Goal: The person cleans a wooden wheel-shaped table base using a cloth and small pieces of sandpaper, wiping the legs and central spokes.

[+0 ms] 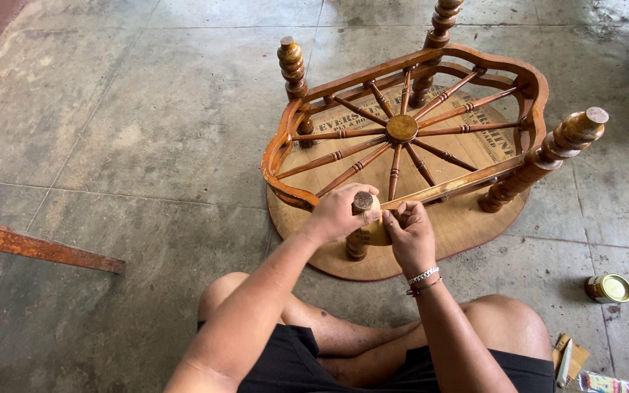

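Observation:
A small wooden table [467,218] lies upside down on the concrete floor, its turned legs pointing up. A frame with spokes radiating from a round hub [402,127] joins the legs. My left hand [338,213] wraps the top of the nearest leg [358,244]. My right hand [409,233] presses against the same leg from the right side, fingers closed on it. A beaded bracelet sits on my right wrist. My bare knees are folded just below the table.
A small round tin [609,288] with a pale lid stands on the floor at the right. A white-handled tool on a scrap of cardboard [568,358] lies near my right knee. A rusty orange bar [38,249] crosses the floor at the left.

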